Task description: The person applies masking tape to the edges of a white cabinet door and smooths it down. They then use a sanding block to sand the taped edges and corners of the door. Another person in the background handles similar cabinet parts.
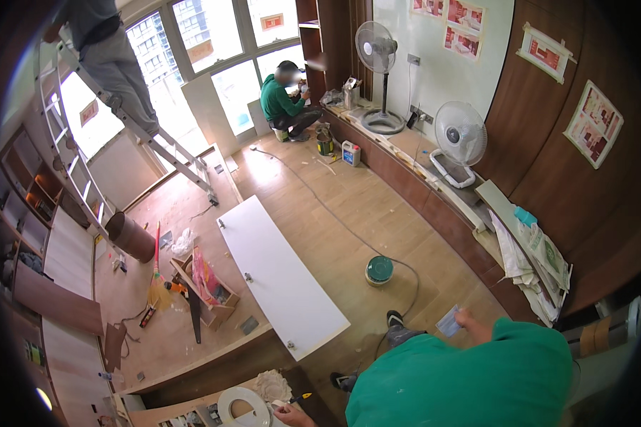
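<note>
My right hand (467, 320) is closed on the edge of a thin, flat, pale rectangular plate (449, 322), held out over the floor. Low in the view, my left hand (295, 415) has its fingertips pressed together by something small and white, too unclear to name. Beside those fingers lies a large white ring (243, 408). A crumpled beige mass (273, 386) sits just beyond, and a tool with a black and yellow end (302, 397) shows next to the hand. My green sleeve and torso hide much of the lower right.
A white door panel (281, 277) with hinges lies on the floor. Near my feet stands a green-lidded bucket (379, 270), a cable (313, 192) running past. A wooden toolbox (205, 288) and handsaw (194, 313) lie left. One person crouches far off; another stands on a ladder (121, 114).
</note>
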Demonstrator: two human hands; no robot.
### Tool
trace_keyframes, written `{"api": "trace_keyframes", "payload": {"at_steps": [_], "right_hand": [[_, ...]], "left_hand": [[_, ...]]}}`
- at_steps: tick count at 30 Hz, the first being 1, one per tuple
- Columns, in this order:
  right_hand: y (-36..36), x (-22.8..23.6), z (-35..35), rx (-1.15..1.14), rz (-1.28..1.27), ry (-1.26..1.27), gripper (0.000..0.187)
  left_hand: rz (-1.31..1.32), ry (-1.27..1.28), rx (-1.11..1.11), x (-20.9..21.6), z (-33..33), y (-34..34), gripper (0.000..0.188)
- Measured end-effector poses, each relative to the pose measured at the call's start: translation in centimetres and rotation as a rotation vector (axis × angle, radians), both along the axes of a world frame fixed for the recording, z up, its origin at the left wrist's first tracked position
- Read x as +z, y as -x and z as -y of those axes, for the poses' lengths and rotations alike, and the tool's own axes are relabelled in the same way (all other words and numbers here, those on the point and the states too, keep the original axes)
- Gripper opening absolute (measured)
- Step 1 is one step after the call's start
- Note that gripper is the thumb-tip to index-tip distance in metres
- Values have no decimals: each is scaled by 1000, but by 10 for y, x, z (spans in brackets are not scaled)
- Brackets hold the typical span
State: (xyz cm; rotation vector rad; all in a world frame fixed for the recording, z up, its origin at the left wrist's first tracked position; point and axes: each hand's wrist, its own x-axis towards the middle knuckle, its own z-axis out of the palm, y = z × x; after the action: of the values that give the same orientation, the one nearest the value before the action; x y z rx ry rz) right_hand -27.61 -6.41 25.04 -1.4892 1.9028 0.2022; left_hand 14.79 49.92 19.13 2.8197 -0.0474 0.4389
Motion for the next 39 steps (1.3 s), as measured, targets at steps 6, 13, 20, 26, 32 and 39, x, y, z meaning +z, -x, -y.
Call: {"api": "trace_keyframes", "payload": {"at_steps": [6,13,20,26,32,39], "right_hand": [[11,-38,102,-13,52,6,49],[-33,-40,209,-36,94,57,48],[-90,-29,261,-19,200,41,45],[-64,-59,260,-163,154,-27,48],[-43,-53,246,-443,151,-36,43],[-99,-11,287,-372,91,30,47]], "left_hand": [[-249,164,202,120,157,41,48],[-152,110,83,182,300,93,48],[-603,359,-19,106,329,74,37],[-601,490,131,41,385,6,32],[-599,520,136,10,458,-102,29],[-495,608,-19,28,573,-266,28]]}}
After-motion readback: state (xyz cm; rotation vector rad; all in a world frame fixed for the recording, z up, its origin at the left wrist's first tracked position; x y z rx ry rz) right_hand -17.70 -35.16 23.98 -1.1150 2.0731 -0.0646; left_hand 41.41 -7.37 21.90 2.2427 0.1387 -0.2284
